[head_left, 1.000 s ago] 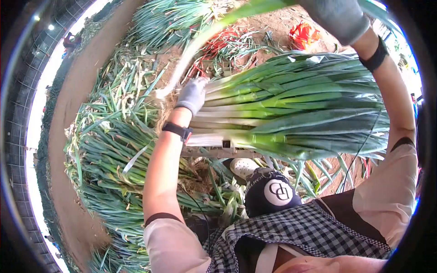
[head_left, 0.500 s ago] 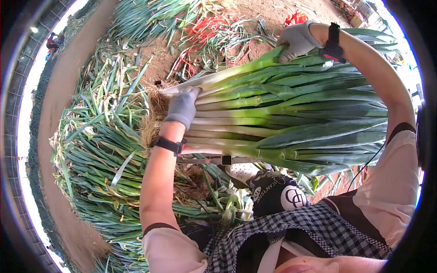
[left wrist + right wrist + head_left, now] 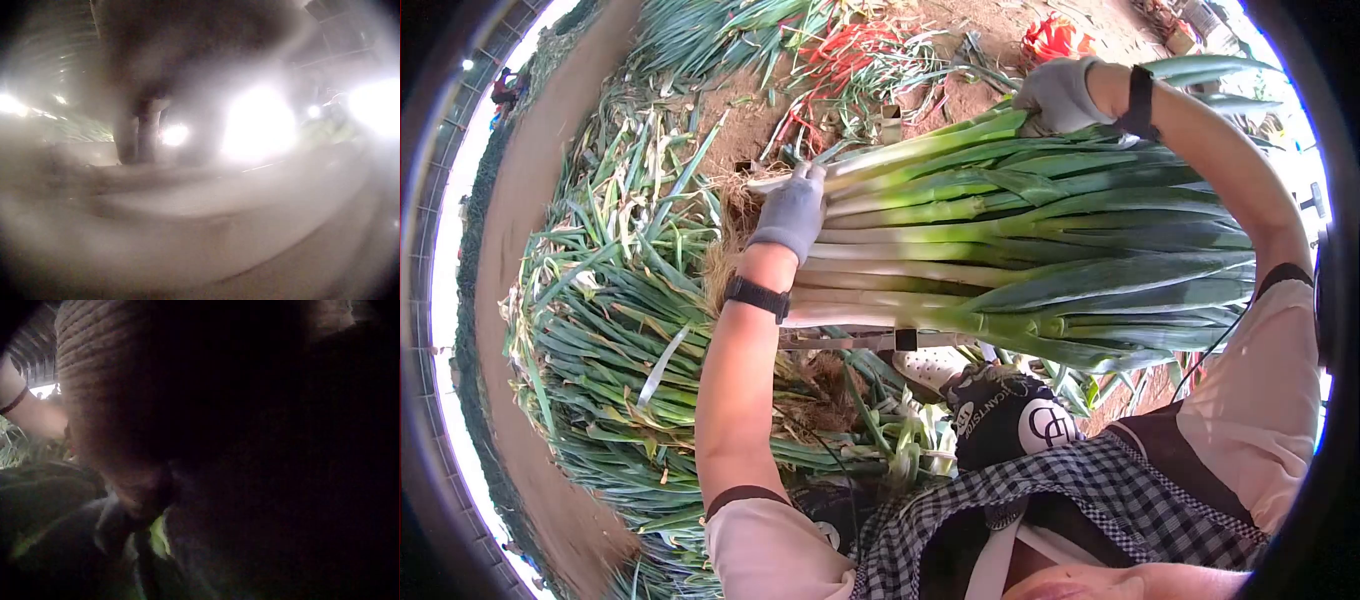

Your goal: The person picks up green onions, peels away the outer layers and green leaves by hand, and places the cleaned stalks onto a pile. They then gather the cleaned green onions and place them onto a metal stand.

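A wide bundle of leeks (image 3: pixel 960 245) lies side by side in the head view, white stems and roots to the left, dark green leaves to the right. My gloved left hand (image 3: pixel 790 210) rests across the white stems near the roots, fingertips at the far-side leek. My gloved right hand (image 3: pixel 1060 98) grips the green leaves of a leek (image 3: pixel 960 135) along the bundle's far edge. Ribbed glove cloth (image 3: pixel 94 381) fills much of the dark right wrist view, with a bright green bit of leaf (image 3: pixel 159 537) below it. Blur and glare cover the left wrist view.
Piles of leeks (image 3: pixel 620 350) and loose trimmings (image 3: pixel 630 190) cover the left side. Red ties (image 3: pixel 845 55) and a red bundle (image 3: pixel 1055 38) lie on the soil beyond. A metal frame (image 3: pixel 840 342) shows under the bundle, near a light shoe (image 3: pixel 925 367).
My right hand has come down and inward with a raised leek, laying it along the bundle's far edge. My left hand has stayed over the stems, shifting slightly left.
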The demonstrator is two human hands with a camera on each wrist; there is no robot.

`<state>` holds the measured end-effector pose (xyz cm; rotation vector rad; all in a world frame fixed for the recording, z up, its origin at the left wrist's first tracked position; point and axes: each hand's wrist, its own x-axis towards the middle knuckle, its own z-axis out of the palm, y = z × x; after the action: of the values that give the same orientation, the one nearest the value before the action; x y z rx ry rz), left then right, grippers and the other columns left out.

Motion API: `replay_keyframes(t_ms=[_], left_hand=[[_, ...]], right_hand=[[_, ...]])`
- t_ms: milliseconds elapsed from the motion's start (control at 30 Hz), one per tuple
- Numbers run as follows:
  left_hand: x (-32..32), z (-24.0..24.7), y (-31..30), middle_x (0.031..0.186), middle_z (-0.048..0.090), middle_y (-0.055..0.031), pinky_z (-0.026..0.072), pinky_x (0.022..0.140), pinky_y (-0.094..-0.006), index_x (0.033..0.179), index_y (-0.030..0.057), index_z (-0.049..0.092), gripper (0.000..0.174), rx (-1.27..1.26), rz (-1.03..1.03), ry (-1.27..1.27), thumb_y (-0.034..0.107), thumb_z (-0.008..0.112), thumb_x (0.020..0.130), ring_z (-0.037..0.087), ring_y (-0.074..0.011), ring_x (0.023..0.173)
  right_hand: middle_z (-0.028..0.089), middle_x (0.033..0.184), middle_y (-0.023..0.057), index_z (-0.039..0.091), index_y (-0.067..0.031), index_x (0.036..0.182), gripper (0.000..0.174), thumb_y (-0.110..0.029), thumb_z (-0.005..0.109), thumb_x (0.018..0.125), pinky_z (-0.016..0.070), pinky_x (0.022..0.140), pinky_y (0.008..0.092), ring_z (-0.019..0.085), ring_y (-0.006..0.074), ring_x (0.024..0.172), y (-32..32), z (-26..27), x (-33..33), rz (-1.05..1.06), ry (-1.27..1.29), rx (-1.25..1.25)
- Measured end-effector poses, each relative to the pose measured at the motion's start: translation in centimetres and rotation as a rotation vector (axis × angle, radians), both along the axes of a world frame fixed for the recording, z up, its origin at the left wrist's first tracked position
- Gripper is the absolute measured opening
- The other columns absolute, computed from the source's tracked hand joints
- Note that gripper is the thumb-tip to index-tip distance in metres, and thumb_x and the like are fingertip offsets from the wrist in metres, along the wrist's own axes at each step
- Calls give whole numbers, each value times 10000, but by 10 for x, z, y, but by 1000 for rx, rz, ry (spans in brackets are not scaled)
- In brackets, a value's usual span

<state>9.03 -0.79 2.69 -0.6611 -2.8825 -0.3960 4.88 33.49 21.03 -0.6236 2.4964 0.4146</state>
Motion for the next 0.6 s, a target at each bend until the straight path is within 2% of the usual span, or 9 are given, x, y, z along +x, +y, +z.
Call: replay_keyframes(t_ms=[67,133,200,267,333,367,400,467,600], left_hand=[[-5,6,2,1149,555,-195,493,853,-437,1124,19,530,337,5,14,-159,71,614,802,586,-375,1012],[-6,15,3,1125,568,-190,490,851,-445,1109,28,548,329,39,1,-141,70,624,792,592,-375,1000],[-7,26,5,1103,583,-179,494,839,-445,1086,47,574,298,-150,19,-219,82,620,794,605,-371,976],[-6,27,12,1076,601,-164,497,833,-444,1044,65,609,243,-205,42,-223,93,607,803,618,-363,955],[-11,23,11,985,645,-173,547,719,-439,948,63,633,183,-272,-45,-97,77,470,865,667,-324,850],[-11,24,11,934,657,-181,543,734,-440,900,67,651,165,-231,-49,-70,79,495,847,665,-328,865],[-11,25,11,934,657,-181,543,734,-440,900,67,651,165,-231,-56,-69,79,495,847,665,-328,865],[-10,30,11,967,658,-176,537,766,-433,899,75,662,158,-248,-35,-163,84,518,834,660,-334,886],[-19,18,10,997,662,-163,525,814,-426,941,112,694,195,-226,-56,-229,83,533,834,653,-333,917]], right_hand=[[685,943,164,675,-110,1088,373,-389,598,854,499,771,420,655,314,877,6,-1,0,-6,-29,-63],[680,966,176,674,-114,1092,371,-381,608,843,499,785,427,651,333,898,7,-2,3,7,20,-63],[675,877,168,677,-112,1051,362,-393,650,826,497,748,426,639,362,850,4,-1,8,121,80,-63],[673,868,175,682,-94,1028,381,-416,645,827,495,758,433,638,370,850,4,-4,10,149,82,-42],[670,866,182,684,-84,1006,394,-432,634,827,490,766,444,634,372,862,5,-11,-2,-3,23,-52],[668,861,181,685,-76,984,376,-414,628,830,485,770,451,633,369,874,4,-14,-7,-7,1,-98],[668,861,181,685,-76,984,376,-414,628,830,485,770,451,633,369,874,8,-14,-6,-14,1,-98],[667,861,183,683,-75,991,366,-396,629,825,488,763,450,635,367,874,-2,-3,5,135,0,-23],[666,879,186,679,-79,987,384,-417,614,817,494,776,444,635,367,882,14,-31,-5,165,115,-40]])
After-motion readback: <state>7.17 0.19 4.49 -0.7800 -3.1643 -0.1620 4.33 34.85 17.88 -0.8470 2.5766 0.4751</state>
